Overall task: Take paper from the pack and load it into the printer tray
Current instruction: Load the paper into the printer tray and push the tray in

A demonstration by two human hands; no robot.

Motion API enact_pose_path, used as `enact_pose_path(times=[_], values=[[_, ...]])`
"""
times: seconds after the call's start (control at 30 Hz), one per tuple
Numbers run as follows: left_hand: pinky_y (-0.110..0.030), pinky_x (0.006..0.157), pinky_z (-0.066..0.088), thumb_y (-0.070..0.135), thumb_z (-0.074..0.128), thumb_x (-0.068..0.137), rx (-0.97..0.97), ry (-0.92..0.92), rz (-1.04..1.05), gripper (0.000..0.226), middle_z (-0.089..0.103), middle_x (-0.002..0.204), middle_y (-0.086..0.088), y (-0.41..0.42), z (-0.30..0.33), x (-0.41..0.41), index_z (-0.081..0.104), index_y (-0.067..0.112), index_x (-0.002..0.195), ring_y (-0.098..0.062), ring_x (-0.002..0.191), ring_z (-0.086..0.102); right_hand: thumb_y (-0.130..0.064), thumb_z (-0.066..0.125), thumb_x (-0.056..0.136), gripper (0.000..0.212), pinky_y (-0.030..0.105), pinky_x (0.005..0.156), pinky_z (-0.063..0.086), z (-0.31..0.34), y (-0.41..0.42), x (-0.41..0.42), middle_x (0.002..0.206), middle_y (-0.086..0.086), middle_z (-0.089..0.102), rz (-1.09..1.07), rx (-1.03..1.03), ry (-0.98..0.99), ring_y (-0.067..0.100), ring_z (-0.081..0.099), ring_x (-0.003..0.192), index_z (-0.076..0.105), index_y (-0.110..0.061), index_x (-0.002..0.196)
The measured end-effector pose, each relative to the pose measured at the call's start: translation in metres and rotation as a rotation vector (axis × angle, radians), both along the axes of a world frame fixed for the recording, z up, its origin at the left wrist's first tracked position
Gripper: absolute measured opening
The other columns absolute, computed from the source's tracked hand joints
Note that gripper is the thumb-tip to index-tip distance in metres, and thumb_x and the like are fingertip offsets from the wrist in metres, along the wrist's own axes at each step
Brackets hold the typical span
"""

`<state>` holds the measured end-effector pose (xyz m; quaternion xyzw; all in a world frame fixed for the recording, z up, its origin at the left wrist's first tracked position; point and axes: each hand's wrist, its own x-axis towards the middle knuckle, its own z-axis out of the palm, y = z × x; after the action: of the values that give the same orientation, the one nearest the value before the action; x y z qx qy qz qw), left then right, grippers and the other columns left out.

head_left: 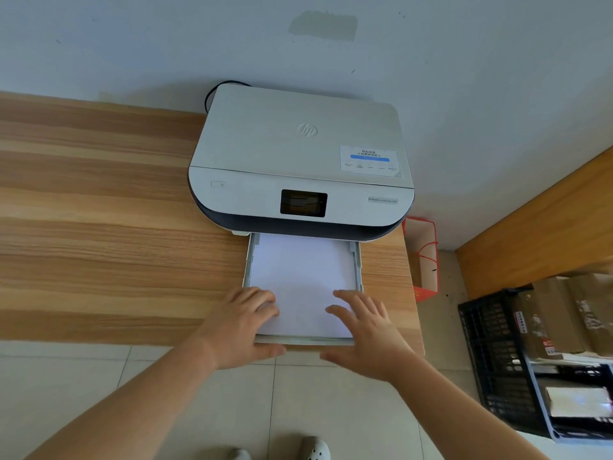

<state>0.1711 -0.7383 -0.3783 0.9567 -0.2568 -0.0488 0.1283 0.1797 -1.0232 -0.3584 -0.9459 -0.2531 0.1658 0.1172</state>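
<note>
A white printer stands on the wooden table against the wall. Its grey paper tray is pulled out toward me and holds a stack of white paper. My left hand grips the tray's front left corner, fingers curled over the paper and thumb under the front lip. My right hand lies flat with fingers spread on the paper's near right corner, thumb below the tray front. The paper pack is not in view.
The wooden table stretches to the left. A red and white paper bag stands beside the table's right end. A black plastic crate and cardboard boxes sit on the tiled floor at the right.
</note>
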Motion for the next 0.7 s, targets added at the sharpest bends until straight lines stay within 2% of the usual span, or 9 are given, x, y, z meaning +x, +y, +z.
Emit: enact_pose_path(times=[0.17, 0.37, 0.5, 0.7], values=[[-0.03, 0.093, 0.027, 0.076, 0.053, 0.064, 0.059, -0.039, -0.02, 0.063, 0.056, 0.115, 0.009, 0.0, 0.003, -0.003, 0.062, 0.026, 0.102, -0.013, 0.107, 0.049, -0.065, 0.052, 0.078, 0.072, 0.047, 0.117, 0.012, -0.008, 0.007, -0.001, 0.158, -0.004, 0.019, 0.013, -0.041, -0.047, 0.022, 0.012, 0.146, 0.034, -0.036, 0.141], [-0.031, 0.093, 0.033, 0.069, 0.051, 0.069, 0.109, -0.029, -0.014, 0.051, 0.057, 0.116, 0.01, -0.001, 0.003, -0.004, 0.064, 0.028, 0.097, -0.013, 0.105, 0.055, -0.057, 0.06, 0.075, 0.076, 0.047, 0.116, 0.014, -0.01, 0.009, 0.005, 0.157, -0.002, 0.021, 0.0, -0.09, -0.059, 0.025, 0.018, 0.145, 0.031, -0.035, 0.142], [-0.032, 0.092, 0.029, 0.066, 0.051, 0.071, 0.114, -0.032, -0.018, 0.05, 0.059, 0.115, 0.008, -0.001, 0.005, -0.003, 0.065, 0.027, 0.099, -0.015, 0.105, 0.056, -0.058, 0.06, 0.078, 0.076, 0.045, 0.117, 0.012, -0.006, 0.01, 0.007, 0.157, -0.004, 0.018, -0.014, -0.081, -0.059, 0.023, 0.015, 0.145, 0.029, -0.036, 0.144], [-0.034, 0.093, 0.03, 0.061, 0.067, 0.066, 0.119, -0.087, -0.002, 0.057, 0.059, 0.119, 0.003, 0.002, 0.008, 0.001, 0.064, 0.021, 0.108, -0.018, 0.109, 0.054, -0.066, 0.057, 0.078, 0.08, 0.044, 0.118, 0.008, -0.001, 0.01, 0.014, 0.159, -0.004, 0.014, -0.022, -0.068, -0.058, 0.022, 0.009, 0.147, 0.026, -0.037, 0.146]])
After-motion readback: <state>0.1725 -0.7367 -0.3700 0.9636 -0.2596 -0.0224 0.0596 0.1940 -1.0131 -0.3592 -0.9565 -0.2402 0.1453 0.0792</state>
